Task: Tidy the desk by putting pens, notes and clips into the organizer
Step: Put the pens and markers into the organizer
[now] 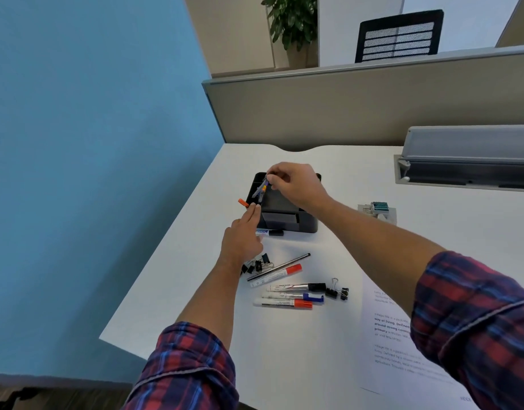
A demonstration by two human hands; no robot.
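On the white desk (329, 350) sits a black organizer (287, 211) near the far left corner. Right hand (296, 184) hovers over its left compartment, fingers pinching a small bunch of pens (262, 189), tips tilted down into the slot. Left hand (243, 235) reaches toward the organizer's left edge, two fingers straight, touching or just beside an orange-capped marker (243, 202); whether it grips that marker cannot be told. A blue-labelled marker (269, 232) lies against the organizer's front, partly hidden by the left hand. Nearer the person: black binder clips (259, 265), a thin black pen (280, 266), a red-capped marker (277, 275), a black-capped marker (297, 287), a blue-capped marker (293, 296), another red-capped marker (283, 304), more clips (337, 291). Printed paper (385, 335) lies right, under the right forearm. A small box (377, 209) sits right of the organizer. Grey cable tray (468, 161) far right.
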